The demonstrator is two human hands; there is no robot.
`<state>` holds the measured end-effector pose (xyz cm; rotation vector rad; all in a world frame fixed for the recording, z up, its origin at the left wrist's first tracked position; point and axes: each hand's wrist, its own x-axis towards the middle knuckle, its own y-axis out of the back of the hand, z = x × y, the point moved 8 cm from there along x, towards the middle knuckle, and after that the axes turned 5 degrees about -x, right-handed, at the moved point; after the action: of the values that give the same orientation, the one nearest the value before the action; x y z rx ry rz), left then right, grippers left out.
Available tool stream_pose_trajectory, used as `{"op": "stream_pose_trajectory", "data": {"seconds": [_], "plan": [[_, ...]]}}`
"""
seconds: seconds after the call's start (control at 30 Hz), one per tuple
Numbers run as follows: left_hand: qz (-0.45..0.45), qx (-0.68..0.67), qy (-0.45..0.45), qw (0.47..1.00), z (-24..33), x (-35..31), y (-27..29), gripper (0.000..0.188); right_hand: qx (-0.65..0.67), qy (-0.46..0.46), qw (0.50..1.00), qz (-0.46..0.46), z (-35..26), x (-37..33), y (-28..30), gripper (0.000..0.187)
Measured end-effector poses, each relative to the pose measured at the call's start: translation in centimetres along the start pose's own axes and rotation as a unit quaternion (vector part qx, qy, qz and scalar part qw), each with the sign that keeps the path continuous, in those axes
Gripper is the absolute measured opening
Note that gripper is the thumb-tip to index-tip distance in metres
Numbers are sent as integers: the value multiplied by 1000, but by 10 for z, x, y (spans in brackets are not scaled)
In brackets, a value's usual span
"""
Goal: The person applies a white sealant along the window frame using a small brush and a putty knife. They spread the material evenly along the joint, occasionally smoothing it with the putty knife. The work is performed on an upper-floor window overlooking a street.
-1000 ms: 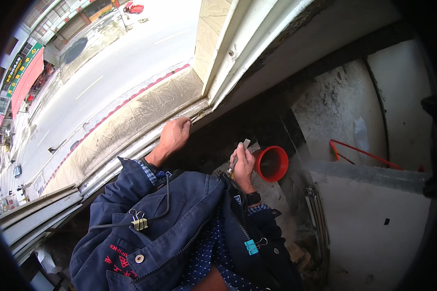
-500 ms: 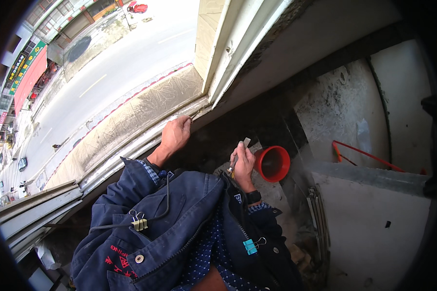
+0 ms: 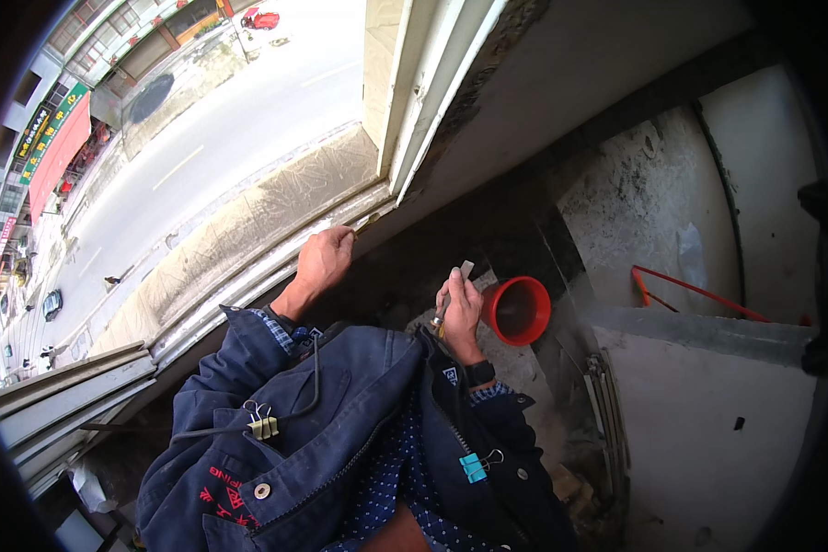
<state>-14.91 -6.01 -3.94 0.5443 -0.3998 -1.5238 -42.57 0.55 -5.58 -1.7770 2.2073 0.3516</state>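
My left hand (image 3: 325, 262) is closed, fingertips pinched together at the inner edge of the white window frame (image 3: 276, 237). A small brownish bit (image 3: 368, 222) lies on the sill just past those fingertips; whatever they pinch is too small to make out. Lower and to the right, my right hand (image 3: 460, 315) is wrapped round a small flat-bladed tool (image 3: 466, 270), its pale grey tip sticking up past the fingers. Most of its handle is hidden in the palm. That hand is held in front of my jacket, left of a red bucket (image 3: 517, 311), apart from the frame.
Beyond the window are a ledge (image 3: 248, 198) and a street far below. An upright frame (image 3: 425, 101) stands at the opening's corner. To the right are a red-handled tool (image 3: 699, 293), a pale slab (image 3: 708, 414) and several leaning strips (image 3: 605, 414).
My left hand has shifted slightly left and down along the frame, uncovering the brownish bit on the sill. My right hand keeps its hold on the tool, almost unmoved.
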Motion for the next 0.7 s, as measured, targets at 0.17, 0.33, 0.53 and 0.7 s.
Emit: {"op": "stream_pose_trajectory", "data": {"seconds": [0.17,0.33,0.53,0.7], "plan": [[-15,51,45,998,-19,6,9,29,2,17,1000,4,-2,-1,4,47],[-29,73,85,993,-23,22,-1,31,9,0,1000,12,5,-1,7,46],[-40,56,70,995,-4,60,-36,31,8,-6,1000,10,8,-1,11,45],[-51,33,29,998,3,73,-49,31,15,-7,1000,11,7,-1,9,44]]}}
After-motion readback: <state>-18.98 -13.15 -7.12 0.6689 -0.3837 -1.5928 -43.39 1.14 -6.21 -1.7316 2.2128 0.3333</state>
